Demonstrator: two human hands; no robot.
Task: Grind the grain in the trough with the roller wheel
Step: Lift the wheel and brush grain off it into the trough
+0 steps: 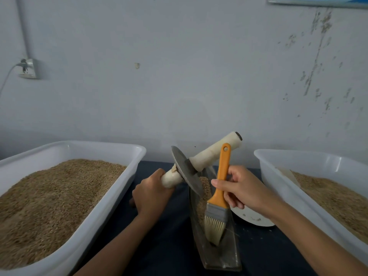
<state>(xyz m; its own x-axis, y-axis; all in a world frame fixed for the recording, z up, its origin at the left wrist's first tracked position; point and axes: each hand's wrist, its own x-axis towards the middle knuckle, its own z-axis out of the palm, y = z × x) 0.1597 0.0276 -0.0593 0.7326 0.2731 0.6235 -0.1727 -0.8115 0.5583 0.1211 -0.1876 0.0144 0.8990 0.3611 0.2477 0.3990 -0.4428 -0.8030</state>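
We've got the trough (217, 253) as our centre point, sitting on the table (171, 246) with grain (204, 188) in it. One tub (83, 222) sits left of it, another tub (282, 188) right of it. A plate (253, 218) lies just right of it, between trough and right tub. The wall (179, 76) is behind it, with a socket (27, 68) far up-left.

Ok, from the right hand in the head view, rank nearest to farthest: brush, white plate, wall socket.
From the right hand:
1. Brush, held in it, over the trough.
2. White plate, just below, partly hidden by the wrist.
3. Wall socket, far upper left.
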